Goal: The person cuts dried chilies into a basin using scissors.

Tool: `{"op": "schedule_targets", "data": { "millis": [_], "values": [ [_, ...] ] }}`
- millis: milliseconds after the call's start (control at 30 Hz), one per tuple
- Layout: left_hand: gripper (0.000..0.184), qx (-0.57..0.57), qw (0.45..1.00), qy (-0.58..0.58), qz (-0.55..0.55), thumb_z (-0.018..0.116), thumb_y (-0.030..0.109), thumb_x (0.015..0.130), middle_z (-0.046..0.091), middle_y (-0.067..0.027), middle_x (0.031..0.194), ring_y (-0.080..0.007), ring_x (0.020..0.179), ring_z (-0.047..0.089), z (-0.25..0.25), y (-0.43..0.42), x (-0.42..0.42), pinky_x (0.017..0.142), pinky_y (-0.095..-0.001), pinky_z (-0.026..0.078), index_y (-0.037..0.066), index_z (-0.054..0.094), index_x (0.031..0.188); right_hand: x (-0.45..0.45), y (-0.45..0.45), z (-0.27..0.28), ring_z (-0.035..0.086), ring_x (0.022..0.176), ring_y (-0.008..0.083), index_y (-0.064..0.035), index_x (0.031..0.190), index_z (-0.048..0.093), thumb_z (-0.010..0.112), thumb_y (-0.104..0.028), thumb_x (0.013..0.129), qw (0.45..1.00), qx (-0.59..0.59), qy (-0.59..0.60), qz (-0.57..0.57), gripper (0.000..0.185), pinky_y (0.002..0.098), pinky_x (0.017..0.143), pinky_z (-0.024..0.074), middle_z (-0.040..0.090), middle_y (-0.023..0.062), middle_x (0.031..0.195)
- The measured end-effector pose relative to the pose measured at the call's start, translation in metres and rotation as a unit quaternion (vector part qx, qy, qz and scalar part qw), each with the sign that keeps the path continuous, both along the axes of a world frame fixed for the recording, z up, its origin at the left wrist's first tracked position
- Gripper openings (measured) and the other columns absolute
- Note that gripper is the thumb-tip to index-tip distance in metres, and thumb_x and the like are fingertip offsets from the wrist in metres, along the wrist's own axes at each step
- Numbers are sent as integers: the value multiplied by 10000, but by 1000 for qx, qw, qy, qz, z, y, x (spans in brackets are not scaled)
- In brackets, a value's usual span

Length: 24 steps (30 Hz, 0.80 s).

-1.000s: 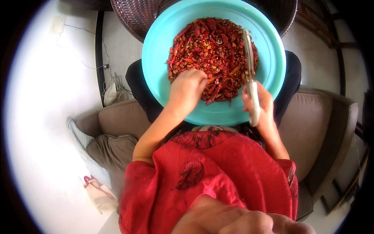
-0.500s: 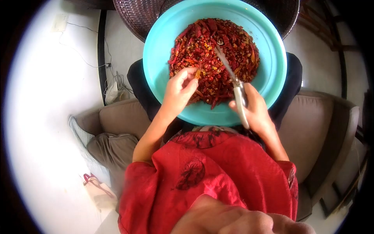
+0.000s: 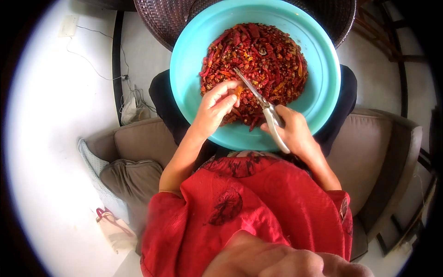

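Note:
A turquoise basin (image 3: 189, 51) rests across my lap, holding a heap of dried red chili pieces (image 3: 270, 57), some whole and many cut small. Over the heap's near left side, my left hand (image 3: 217, 104) pinches an orange-yellow dried chili (image 3: 238, 91) between thumb and fingertips. My right hand (image 3: 293, 131) grips a pair of scissors (image 3: 265, 104) with pale handles. Their blades point up and left, close beside the chili and my left fingertips. The blades look nearly closed; whether they touch the chili, I cannot tell.
Behind the basin stands a dark woven basket (image 3: 161, 21). I sit on a brown sofa (image 3: 364, 143), with a dark cushion (image 3: 131, 177) at my left. Cables (image 3: 127, 83) run along the floor on the left, and a cloth bag (image 3: 117, 233) lies lower left.
The scissors have swung left and down, bringing the blades beside the chili in my left hand. My right hand moved slightly left; my left hand stays nearly in place.

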<state>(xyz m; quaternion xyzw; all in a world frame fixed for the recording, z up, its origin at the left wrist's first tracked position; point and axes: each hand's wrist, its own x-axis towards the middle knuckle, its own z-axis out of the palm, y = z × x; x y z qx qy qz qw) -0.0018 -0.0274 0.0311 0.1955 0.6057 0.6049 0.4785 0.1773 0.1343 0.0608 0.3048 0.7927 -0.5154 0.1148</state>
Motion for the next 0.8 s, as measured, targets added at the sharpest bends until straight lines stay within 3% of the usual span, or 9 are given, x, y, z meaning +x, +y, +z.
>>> {"op": "schedule_targets", "data": {
  "millis": [33,167,233,300,367,567,800],
  "values": [
    [319,2,1000,-1,-1,552,82,974,573,-2,871,-47,725,464,-1,-1,-1,639,-205,386,5,541,1284,1,-1,-3,546,679,274,5,876,556,787,-454,747,999,-37,0,-22,530,409,647,438,555,158,762],
    [330,9,1000,-19,5,541,77,973,580,-9,865,-53,714,458,-3,-4,-5,635,-207,386,-3,536,1292,1,-3,-7,540,681,254,7,887,558,797,-436,747,999,-38,8,-19,523,403,643,437,553,151,769],
    [300,11,1000,-10,4,520,80,975,585,-11,854,-51,689,442,-3,-4,-4,616,-202,366,15,545,1267,-1,-4,-4,625,763,345,7,914,608,787,-447,762,998,42,47,12,512,432,695,480,621,199,837],
    [273,14,1000,-1,1,499,84,978,590,-14,843,-48,664,427,-2,-3,-4,596,-198,345,33,553,1241,0,-5,-8,623,761,347,7,915,609,786,-446,762,996,61,62,17,509,432,691,479,619,197,837],
    [317,10,1000,-6,-14,524,91,984,583,-12,854,-55,706,450,-2,-4,-6,636,-211,393,-2,538,1287,-1,-6,-8,621,759,349,7,915,610,785,-444,763,994,79,76,21,507,433,687,478,616,195,837],
    [294,-6,1000,5,-10,510,114,995,589,-8,846,-51,706,454,-8,-5,-4,636,-207,387,8,557,1264,-4,-3,-3,622,800,358,12,943,602,774,-442,774,999,-30,-29,12,513,443,723,478,617,205,865],
    [256,-1,1000,-1,-6,506,118,997,589,-8,852,-52,715,463,-1,-4,-5,642,-210,393,7,572,1218,0,-9,-11,623,707,340,13,884,603,800,-398,757,990,100,102,11,473,425,661,485,616,185,783]
  ]
}}
